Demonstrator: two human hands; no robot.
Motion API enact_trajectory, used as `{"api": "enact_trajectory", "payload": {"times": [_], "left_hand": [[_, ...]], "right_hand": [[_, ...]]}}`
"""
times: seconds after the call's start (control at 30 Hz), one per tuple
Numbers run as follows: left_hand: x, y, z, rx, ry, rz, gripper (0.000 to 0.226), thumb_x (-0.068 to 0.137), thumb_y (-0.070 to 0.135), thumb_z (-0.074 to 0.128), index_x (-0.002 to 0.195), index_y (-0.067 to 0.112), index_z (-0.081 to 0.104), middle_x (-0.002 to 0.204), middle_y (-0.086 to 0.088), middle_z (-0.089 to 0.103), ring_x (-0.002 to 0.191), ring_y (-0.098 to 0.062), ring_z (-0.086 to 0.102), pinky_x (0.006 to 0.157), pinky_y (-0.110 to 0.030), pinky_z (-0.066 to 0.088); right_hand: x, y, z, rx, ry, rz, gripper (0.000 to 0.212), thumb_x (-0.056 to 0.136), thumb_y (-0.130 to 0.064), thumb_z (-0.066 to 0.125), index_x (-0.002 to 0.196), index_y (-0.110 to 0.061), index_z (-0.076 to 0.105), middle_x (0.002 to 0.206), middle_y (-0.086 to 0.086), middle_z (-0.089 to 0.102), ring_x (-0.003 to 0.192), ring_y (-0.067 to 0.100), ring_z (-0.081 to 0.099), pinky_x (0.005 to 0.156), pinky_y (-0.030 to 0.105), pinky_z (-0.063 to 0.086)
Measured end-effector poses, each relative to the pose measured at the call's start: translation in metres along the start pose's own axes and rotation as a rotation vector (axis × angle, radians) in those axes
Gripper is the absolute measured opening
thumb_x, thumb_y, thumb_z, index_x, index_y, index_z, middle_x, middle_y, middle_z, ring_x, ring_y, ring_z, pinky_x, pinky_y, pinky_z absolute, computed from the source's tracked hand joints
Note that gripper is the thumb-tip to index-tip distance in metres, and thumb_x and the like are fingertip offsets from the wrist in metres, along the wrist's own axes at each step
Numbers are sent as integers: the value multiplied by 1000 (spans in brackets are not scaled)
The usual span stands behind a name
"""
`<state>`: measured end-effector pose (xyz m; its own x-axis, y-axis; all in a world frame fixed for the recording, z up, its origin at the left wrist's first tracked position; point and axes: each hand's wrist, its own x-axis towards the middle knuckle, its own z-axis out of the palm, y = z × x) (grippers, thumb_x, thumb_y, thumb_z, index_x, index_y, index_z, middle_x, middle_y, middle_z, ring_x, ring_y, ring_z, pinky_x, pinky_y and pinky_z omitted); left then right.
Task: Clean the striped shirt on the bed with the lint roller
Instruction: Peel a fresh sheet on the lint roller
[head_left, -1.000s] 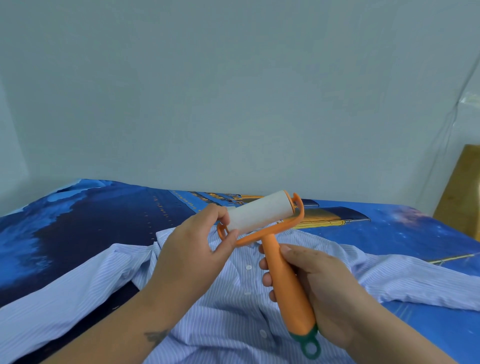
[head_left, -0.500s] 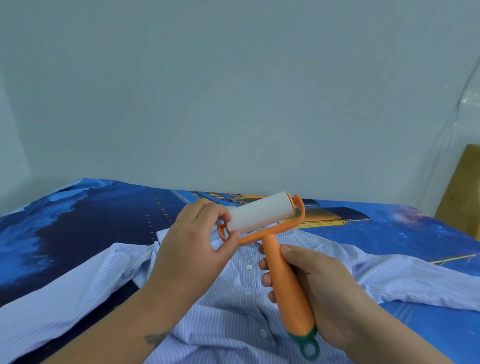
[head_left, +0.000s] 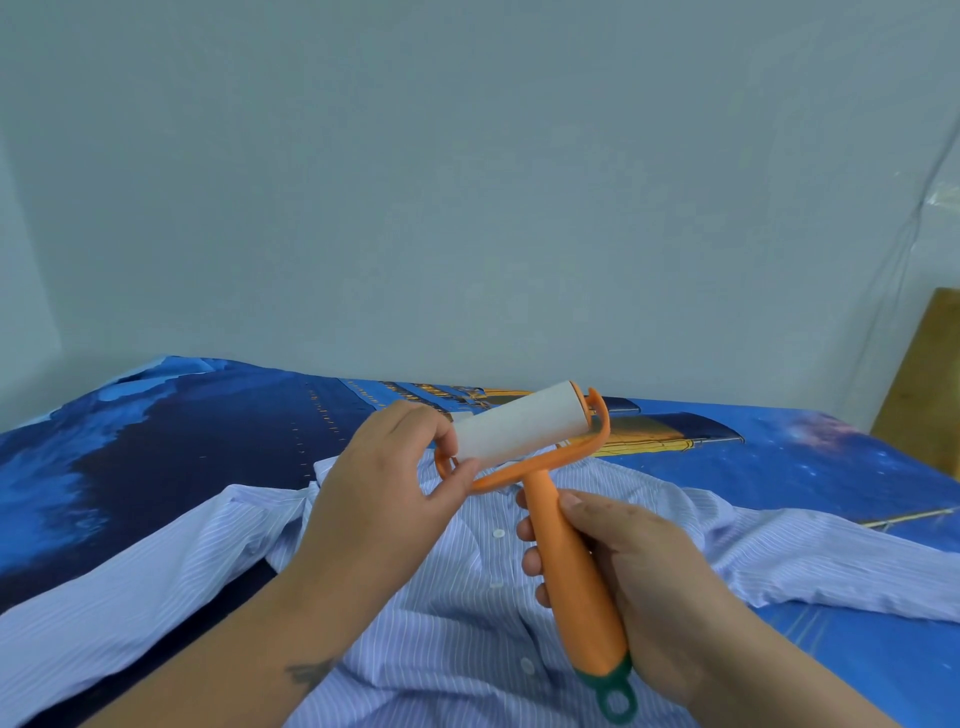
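both hands (head_left: 387, 499) on lint roller (head_left: 540, 478)

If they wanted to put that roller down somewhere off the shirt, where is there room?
Bare blue bedsheet lies between the wall and the striped shirt's left sleeve, and again past the right sleeve. The middle is crowded: both hands hold the lint roller over the shirt front.

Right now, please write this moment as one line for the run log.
stage: preparing | right hand: grips lint roller handle | left hand: pinches roll end | roller: above striped shirt, not touching | shirt: spread on bed
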<state>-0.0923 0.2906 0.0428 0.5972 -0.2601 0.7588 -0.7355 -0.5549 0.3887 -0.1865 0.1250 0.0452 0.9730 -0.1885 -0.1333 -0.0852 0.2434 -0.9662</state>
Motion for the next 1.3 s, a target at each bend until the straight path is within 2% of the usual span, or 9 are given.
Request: {"api": "enact_trajectory", "payload": {"times": [0.17, 0.33, 0.47, 0.63, 0.73, 0.87, 1.0, 1.1, 1.3], "left_hand": [[-1, -2, 0, -30, -37, -27, 26, 75, 51, 47, 86, 29, 54, 87, 17, 55, 88, -6, 54, 74, -13, 40], [-1, -5, 1, -21, -70, -33, 7, 84, 31, 60, 85, 26, 56, 90, 16, 56, 91, -8, 55, 76, -10, 38], [0, -5, 0, -62, -87, -53, 7, 88, 25, 62, 84, 25, 57, 91, 15, 56, 90, -4, 51, 79, -6, 35], [0, -4, -1, -100, -110, -81, 5, 84, 35, 50, 79, 34, 49, 96, 21, 49, 94, 2, 48, 77, -8, 36], [1, -2, -2, -137, -86, -102, 15, 90, 28, 52, 77, 33, 48, 92, 19, 51, 93, 2, 50, 77, -7, 36], [5, 4, -5, -334, -68, -260, 20, 95, 16, 52, 76, 24, 51, 91, 14, 64, 84, 3, 57, 66, -4, 38], [8, 9, -8, -586, -62, -417, 14, 99, 14, 44, 87, 8, 51, 99, 8, 69, 63, 2, 62, 63, -15, 43], [8, 11, -10, -738, -58, -472, 19, 101, 14, 40, 83, 14, 47, 104, 4, 72, 69, -8, 68, 67, -30, 42], [9, 14, -10, -875, -33, -514, 22, 103, 17, 34, 82, 17, 42, 99, -1, 75, 79, -15, 73, 68, -30, 43]], "right_hand": [[1, 1, -1, 0, 5, 11, 31, 99, -21, 44, 104, -6, 71, 88, 15, 72, 67, 24, 65, 61, 37, 51], [0, 1, 1, 7, 21, -10, 32, 99, -18, 42, 102, -4, 71, 84, 14, 72, 65, 23, 63, 59, 36, 50], [-1, 1, 2, 9, 22, -7, 32, 99, -18, 43, 102, -3, 70, 84, 14, 71, 64, 23, 63, 58, 35, 50], [-2, 1, 1, 0, 48, -5, 30, 99, -17, 44, 103, -2, 70, 86, 15, 72, 66, 24, 65, 59, 36, 52], [-2, 1, 0, 1, 58, -4, 30, 99, -17, 44, 104, -2, 69, 86, 15, 72, 66, 24, 66, 60, 37, 52], [-1, 3, -2, 1, 73, 2, 29, 99, -17, 44, 105, -2, 68, 86, 15, 73, 66, 23, 66, 60, 37, 53], [-1, 4, -3, 11, 78, 7, 29, 99, -17, 44, 105, -2, 68, 85, 15, 72, 63, 22, 66, 59, 35, 52], [-1, 4, -4, 19, 77, 8, 29, 99, -17, 45, 104, 0, 68, 84, 15, 72, 62, 22, 65, 58, 35, 51], [-1, 4, -4, 8, 86, 12, 28, 99, -17, 46, 103, -2, 69, 85, 15, 72, 64, 23, 66, 61, 37, 52]]}}
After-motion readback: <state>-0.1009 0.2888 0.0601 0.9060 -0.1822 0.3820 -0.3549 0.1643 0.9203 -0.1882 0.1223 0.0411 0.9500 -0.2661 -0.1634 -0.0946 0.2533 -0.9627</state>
